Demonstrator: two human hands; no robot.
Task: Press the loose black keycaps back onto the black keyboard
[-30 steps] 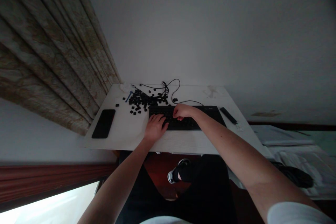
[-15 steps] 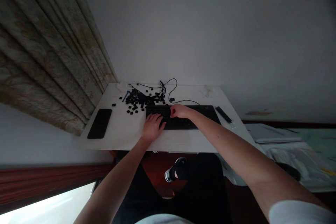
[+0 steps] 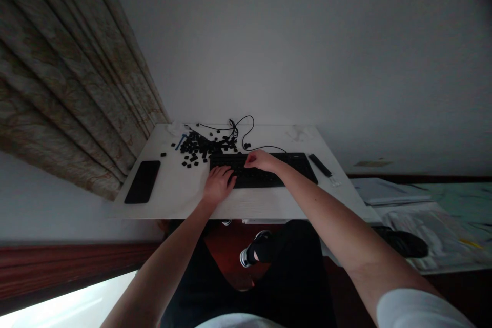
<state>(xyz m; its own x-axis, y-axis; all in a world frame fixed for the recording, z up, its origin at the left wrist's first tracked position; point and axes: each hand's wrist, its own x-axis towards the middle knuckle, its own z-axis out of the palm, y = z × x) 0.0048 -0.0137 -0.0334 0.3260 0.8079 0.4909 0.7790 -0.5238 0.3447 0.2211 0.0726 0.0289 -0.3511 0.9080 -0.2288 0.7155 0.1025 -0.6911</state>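
Wall-side table (image 3: 180, 197), white top, dim room; patterned curtain (image 3: 65, 72) hangs down the left of view. Right grip (image 3: 261, 160): curled, fingertips down on the upper middle rows of the black keyboard (image 3: 261, 174). Whether a keycap sits between them, cannot tell at this resolution. Left grip (image 3: 218, 184): open, fingers spread over the keyboard's left end, nothing visibly held.

Just beyond the keyboard's upper-left corner, a heap of loose black keycaps (image 3: 196, 149) spreads across the table, a few strays apart from it. Thin black cable (image 3: 246, 130) loops along the far edge, passing close to the right grip. Small blue tool (image 3: 180, 142) lies at the heap's far-left side. Black phone (image 3: 142, 182) sits further left, dark bar-shaped item (image 3: 320, 165) just right of the keyboard.

Risks, as judged: a forearm or wrist swept left could push keycaps onto the keys or off the table. A finger hooked in the cable could drag the keyboard askew. Any small cap held by the right grip could slip and drop among the others.
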